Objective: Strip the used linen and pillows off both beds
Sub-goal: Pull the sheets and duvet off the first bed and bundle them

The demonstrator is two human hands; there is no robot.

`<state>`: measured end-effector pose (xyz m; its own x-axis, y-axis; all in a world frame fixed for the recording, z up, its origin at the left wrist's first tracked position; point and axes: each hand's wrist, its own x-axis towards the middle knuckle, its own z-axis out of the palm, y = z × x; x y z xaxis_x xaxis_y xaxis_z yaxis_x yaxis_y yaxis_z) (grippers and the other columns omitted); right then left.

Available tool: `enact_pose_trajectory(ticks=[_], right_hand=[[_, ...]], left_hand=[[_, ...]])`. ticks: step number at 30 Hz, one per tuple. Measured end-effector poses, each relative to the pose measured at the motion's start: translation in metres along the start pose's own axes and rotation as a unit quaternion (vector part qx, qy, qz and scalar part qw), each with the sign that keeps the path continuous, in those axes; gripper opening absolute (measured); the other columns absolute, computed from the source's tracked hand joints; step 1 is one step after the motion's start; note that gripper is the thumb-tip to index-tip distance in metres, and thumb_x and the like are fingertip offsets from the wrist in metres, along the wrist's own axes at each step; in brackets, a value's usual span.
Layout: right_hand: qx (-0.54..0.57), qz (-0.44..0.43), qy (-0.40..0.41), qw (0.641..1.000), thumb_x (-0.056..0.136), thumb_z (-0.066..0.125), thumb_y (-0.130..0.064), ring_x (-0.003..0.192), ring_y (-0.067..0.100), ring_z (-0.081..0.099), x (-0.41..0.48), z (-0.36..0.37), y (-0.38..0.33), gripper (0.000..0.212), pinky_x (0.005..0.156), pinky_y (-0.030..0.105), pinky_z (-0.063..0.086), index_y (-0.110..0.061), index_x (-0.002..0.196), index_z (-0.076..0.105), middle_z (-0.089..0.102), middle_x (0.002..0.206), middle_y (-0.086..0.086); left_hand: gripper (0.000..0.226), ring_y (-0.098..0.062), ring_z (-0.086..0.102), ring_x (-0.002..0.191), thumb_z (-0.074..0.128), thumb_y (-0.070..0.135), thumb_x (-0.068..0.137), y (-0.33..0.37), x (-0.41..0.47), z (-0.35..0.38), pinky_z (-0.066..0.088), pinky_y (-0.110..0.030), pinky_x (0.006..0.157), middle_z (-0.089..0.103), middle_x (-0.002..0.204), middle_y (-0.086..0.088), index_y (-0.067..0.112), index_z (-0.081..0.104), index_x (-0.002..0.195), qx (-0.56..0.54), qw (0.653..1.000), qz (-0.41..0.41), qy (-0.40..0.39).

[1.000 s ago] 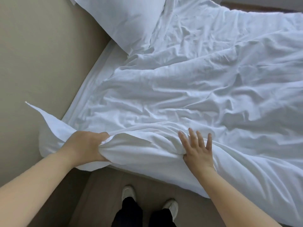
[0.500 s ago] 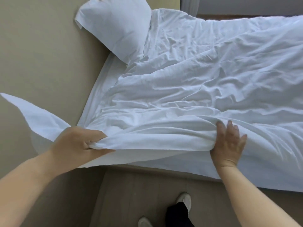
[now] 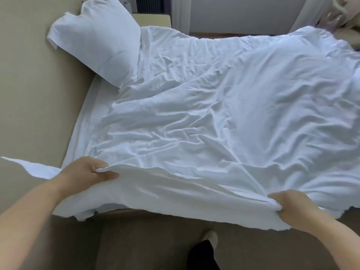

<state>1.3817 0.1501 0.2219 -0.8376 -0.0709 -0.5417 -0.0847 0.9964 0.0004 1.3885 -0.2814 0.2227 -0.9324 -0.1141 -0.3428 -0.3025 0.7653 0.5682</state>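
A crumpled white duvet (image 3: 224, 114) covers most of the bed. Its near edge hangs over the bedside, and both my hands grip that edge. My left hand (image 3: 85, 171) is shut on it near the headboard end, with a loose corner sticking out to the left. My right hand (image 3: 292, 207) is shut on it farther right. A white pillow (image 3: 101, 38) leans against the headboard at the top left. A strip of the white bottom sheet (image 3: 85, 121) shows beside the headboard.
A tall beige headboard (image 3: 39, 84) runs along the left. A beige bedside table (image 3: 153, 19) stands behind the pillow, with a curtain and wall beyond. Brown floor lies below the bed edge, where my shoe (image 3: 211, 237) stands.
My right hand slid right along the duvet's edge and closed on it. My left hand kept its grip, and the edge is now stretched between both hands.
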Motion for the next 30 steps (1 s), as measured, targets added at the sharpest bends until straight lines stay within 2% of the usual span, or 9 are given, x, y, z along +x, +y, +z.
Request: enact_pose_trajectory(ticks=[3, 8, 12, 16, 20, 22, 24, 26, 30], right_hand=[[0.049, 0.002, -0.008, 0.999, 0.081, 0.039, 0.002, 0.064, 0.004, 0.046, 0.01, -0.023, 0.01, 0.032, 0.052, 0.015, 0.032, -0.026, 0.069, 0.048, 0.048, 0.066, -0.013], [0.1, -0.018, 0.066, 0.993, 0.082, 0.041, 0.002, 0.08, 0.019, 0.049, 0.089, -0.041, 0.013, 0.038, 0.06, 0.023, 0.034, -0.031, 0.064, 0.046, 0.053, 0.073, -0.01], [0.149, 0.019, 0.166, 0.975, 0.079, 0.032, -0.011, 0.094, 0.028, 0.057, 0.161, -0.057, 0.02, 0.04, 0.068, 0.027, 0.03, -0.015, 0.099, 0.066, 0.067, 0.103, 0.01], [0.185, -0.028, 0.25, 0.95, 0.059, 0.025, -0.019, 0.097, 0.029, 0.061, 0.229, -0.085, 0.023, 0.059, 0.07, 0.03, 0.033, -0.014, 0.097, 0.07, 0.07, 0.101, 0.007], [0.191, -0.067, 0.297, 0.933, 0.062, 0.026, -0.019, 0.099, 0.028, 0.061, 0.317, -0.143, 0.022, 0.058, 0.074, 0.031, 0.036, -0.015, 0.099, 0.07, 0.07, 0.102, 0.007], [0.19, -0.069, 0.296, 0.933, 0.076, 0.028, -0.018, 0.105, 0.028, 0.058, 0.369, -0.169, 0.021, 0.049, 0.08, 0.031, 0.035, -0.015, 0.108, 0.066, 0.067, 0.11, 0.008], [0.168, -0.078, 0.243, 0.952, 0.09, 0.041, -0.014, 0.117, 0.027, 0.05, 0.424, -0.179, 0.022, 0.039, 0.091, 0.03, 0.031, -0.017, 0.127, 0.053, 0.057, 0.128, 0.006], [0.088, -0.097, 0.15, 0.98, 0.091, 0.051, -0.029, 0.129, 0.023, 0.039, 0.462, -0.168, 0.023, 0.053, 0.103, 0.029, 0.024, -0.019, 0.14, 0.035, 0.041, 0.143, 0.004], [0.059, -0.093, 0.077, 0.991, 0.088, 0.05, -0.049, 0.131, 0.02, 0.038, 0.484, -0.13, 0.025, 0.065, 0.107, 0.032, 0.023, -0.022, 0.143, 0.029, 0.041, 0.144, 0.001]], left_hand=[[0.049, -0.017, 0.042, 0.053, 0.068, 0.032, 0.08, 0.005, 0.024, 0.007, 0.027, -0.025, 0.053, 0.043, 0.05, 0.001, 0.013, 0.038, 0.045, 0.026, 0.999, -0.017, -0.027], [0.044, -0.02, 0.05, 0.065, 0.06, 0.042, 0.084, 0.028, 0.086, 0.008, 0.029, -0.028, 0.055, 0.054, 0.063, -0.002, 0.012, 0.049, 0.053, 0.097, 0.995, -0.032, 0.02], [0.047, -0.024, 0.05, 0.071, 0.054, 0.052, 0.084, 0.042, 0.148, 0.013, 0.028, -0.031, 0.056, 0.053, 0.064, 0.0, 0.014, 0.051, 0.057, 0.167, 0.982, -0.037, 0.079], [0.071, -0.027, 0.051, 0.057, 0.029, 0.089, 0.061, 0.039, 0.221, 0.013, 0.04, -0.035, 0.059, 0.05, 0.05, -0.001, 0.022, 0.044, 0.047, 0.15, 0.979, -0.041, 0.129], [0.047, -0.027, 0.049, 0.053, 0.035, 0.058, 0.072, 0.06, 0.292, 0.008, 0.042, -0.041, 0.062, 0.057, 0.054, -0.019, 0.018, 0.049, 0.053, 0.18, 0.948, -0.027, 0.259], [0.053, -0.041, 0.058, 0.079, 0.04, 0.05, 0.078, 0.074, 0.325, 0.007, 0.041, -0.052, 0.081, 0.063, 0.08, -0.028, 0.003, 0.064, 0.081, 0.19, 0.928, -0.076, 0.313], [0.044, -0.044, 0.048, 0.112, 0.056, 0.031, 0.087, 0.096, 0.352, 0.018, 0.027, -0.051, 0.101, 0.055, 0.12, -0.029, 0.001, 0.056, 0.119, 0.17, 0.935, -0.113, 0.29], [0.054, -0.035, 0.032, 0.134, 0.054, 0.026, 0.091, 0.106, 0.366, 0.05, 0.014, -0.042, 0.11, 0.033, 0.147, -0.017, 0.009, 0.037, 0.139, 0.196, 0.953, -0.107, 0.204], [0.064, -0.016, 0.004, 0.145, 0.035, 0.044, 0.095, 0.102, 0.377, 0.105, 0.002, -0.031, 0.115, 0.0, 0.157, 0.002, 0.024, 0.004, 0.147, 0.219, 0.97, -0.104, 0.033]])
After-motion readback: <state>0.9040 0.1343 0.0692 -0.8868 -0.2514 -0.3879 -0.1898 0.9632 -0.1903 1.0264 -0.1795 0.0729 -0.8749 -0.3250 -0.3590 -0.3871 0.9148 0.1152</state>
